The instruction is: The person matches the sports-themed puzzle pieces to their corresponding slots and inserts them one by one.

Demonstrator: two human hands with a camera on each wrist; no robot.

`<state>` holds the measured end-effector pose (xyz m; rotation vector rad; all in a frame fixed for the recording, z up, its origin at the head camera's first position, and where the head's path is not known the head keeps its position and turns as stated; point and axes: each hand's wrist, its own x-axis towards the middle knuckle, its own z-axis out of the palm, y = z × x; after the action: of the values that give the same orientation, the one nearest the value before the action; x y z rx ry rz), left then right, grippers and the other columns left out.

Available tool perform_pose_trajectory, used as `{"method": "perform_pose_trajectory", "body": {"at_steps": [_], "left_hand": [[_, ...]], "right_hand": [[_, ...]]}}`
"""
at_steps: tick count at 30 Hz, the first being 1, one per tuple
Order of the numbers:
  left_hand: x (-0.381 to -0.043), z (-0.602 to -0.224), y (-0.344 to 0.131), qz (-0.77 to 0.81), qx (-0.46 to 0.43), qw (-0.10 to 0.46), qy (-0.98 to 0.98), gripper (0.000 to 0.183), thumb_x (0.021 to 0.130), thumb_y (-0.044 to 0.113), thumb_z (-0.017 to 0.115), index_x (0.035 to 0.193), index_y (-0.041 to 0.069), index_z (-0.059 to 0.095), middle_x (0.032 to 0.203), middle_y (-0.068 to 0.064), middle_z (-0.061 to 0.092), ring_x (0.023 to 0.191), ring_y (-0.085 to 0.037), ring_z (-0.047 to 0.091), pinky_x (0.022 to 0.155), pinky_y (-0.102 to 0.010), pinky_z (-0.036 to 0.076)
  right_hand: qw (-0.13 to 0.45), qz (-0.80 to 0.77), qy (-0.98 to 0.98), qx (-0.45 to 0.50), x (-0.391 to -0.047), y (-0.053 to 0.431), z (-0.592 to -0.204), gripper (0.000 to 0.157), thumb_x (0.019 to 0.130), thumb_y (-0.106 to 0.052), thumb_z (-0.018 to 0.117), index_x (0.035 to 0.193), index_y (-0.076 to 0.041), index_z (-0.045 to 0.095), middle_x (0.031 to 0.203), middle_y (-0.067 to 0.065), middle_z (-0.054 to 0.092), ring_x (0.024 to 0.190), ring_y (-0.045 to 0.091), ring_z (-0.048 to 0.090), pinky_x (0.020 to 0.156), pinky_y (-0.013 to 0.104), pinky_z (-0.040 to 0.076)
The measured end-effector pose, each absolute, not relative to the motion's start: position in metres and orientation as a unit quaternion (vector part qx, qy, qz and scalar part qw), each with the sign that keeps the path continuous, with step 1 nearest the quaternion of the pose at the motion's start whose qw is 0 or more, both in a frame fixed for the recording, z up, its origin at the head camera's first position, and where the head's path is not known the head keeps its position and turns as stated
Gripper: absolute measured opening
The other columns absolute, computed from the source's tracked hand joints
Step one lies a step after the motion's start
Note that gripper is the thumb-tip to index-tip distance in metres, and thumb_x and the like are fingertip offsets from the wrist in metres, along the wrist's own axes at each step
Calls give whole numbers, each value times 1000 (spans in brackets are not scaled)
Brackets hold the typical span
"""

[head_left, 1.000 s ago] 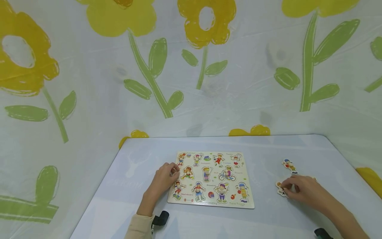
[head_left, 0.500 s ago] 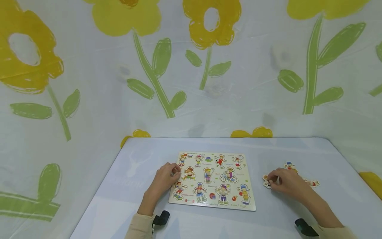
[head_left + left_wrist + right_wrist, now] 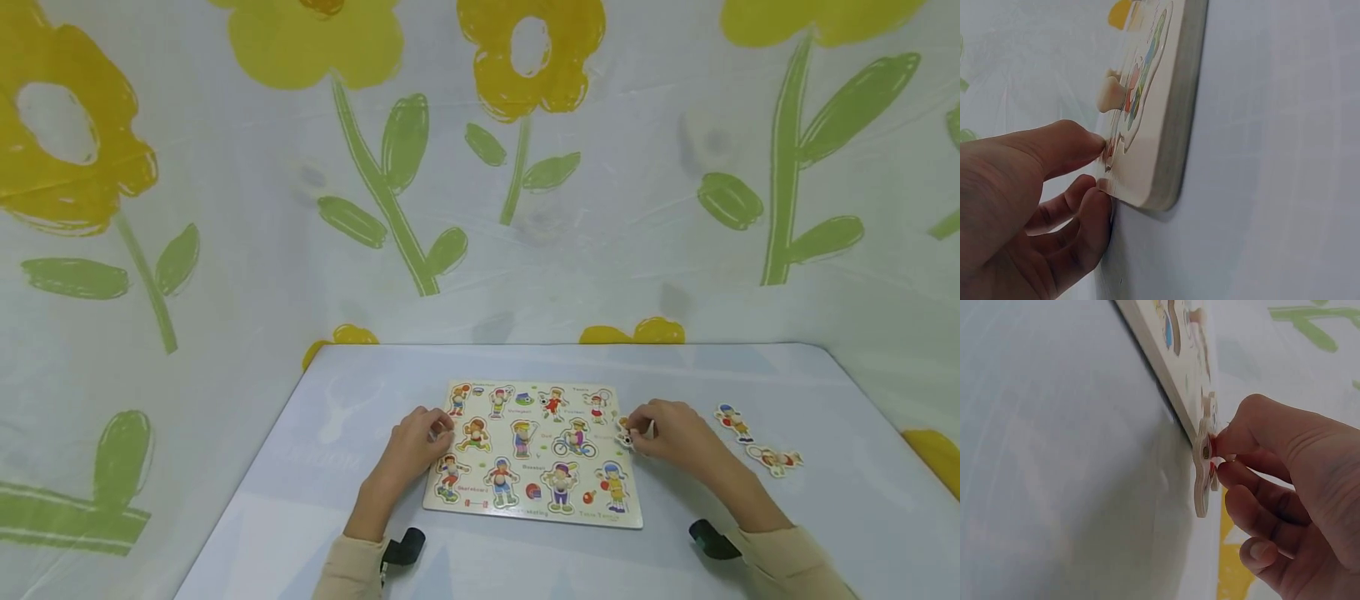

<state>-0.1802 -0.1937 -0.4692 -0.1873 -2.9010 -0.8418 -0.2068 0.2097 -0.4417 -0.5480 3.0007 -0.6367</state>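
Note:
A wooden knob puzzle board [image 3: 498,446] printed with children playing sports lies on the table. My left hand [image 3: 415,442] holds its left edge; in the left wrist view the thumb [image 3: 1069,147] rests on the board's face, with curled fingers at the edge. Just off the board's right edge, my right hand [image 3: 675,433] pinches a puzzle piece [image 3: 624,435] with a soccer ball on it. Seen from the right wrist, thumb and fingertips grip the middle of that wooden piece [image 3: 1201,481], which is tilted on edge beside the board's corner; its knob is mostly hidden.
Two loose puzzle pieces lie to the right: a blue-capped figure [image 3: 733,422] and a figure with a racket [image 3: 775,459]. White table [image 3: 360,383] meets a flower-printed cloth [image 3: 615,250] behind and at the sides. Black wrist cameras [image 3: 405,547] sit on both wrists.
My right hand has carried the soccer piece leftward from the loose pieces to the board's right edge, uncovering the racket piece. The left hand stays at the board's left edge.

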Motion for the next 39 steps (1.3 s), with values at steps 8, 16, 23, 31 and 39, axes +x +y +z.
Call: {"method": "perform_pose_trajectory", "body": {"at_steps": [8,16,23,31,39], "left_hand": [[-181,-468,-195,-278,-63,58,-957,9,87,19,71,95,16,68,85,1,59,71,-10,49,65,-25,41],[-181,-468,-195,-286,-66,53,-955,9,88,20,70,95,16,68,86,-1,60,72,-11,50,67,-28,42],[-181,-469,-196,-287,-65,50,-954,9,88,20,71,95,17,67,86,-1,61,72,-11,51,67,-28,42],[-181,-468,-195,-290,-63,46,-954,8,88,19,70,95,17,67,87,-1,61,73,-12,51,68,-29,42],[-181,-469,-195,-287,-61,42,-955,9,88,20,70,96,17,67,87,-1,60,72,-11,50,65,-26,41]], "right_hand": [[-4,-212,959,-190,-219,187,-442,7,80,-15,73,87,-13,72,75,-6,61,67,9,49,59,22,42],[-39,-206,960,-185,-229,163,-447,6,80,-14,73,86,-12,72,77,-3,63,68,11,50,62,27,43],[-68,-215,961,-158,-232,146,-455,11,82,-17,71,89,-9,74,78,-1,65,67,12,51,59,26,42],[-57,-218,963,-147,-236,127,-450,14,88,-22,71,93,-10,74,82,0,68,69,12,55,62,29,47],[-50,-214,965,-142,-240,117,-454,13,88,-24,72,90,-11,73,81,0,65,66,11,52,60,27,44]]}}
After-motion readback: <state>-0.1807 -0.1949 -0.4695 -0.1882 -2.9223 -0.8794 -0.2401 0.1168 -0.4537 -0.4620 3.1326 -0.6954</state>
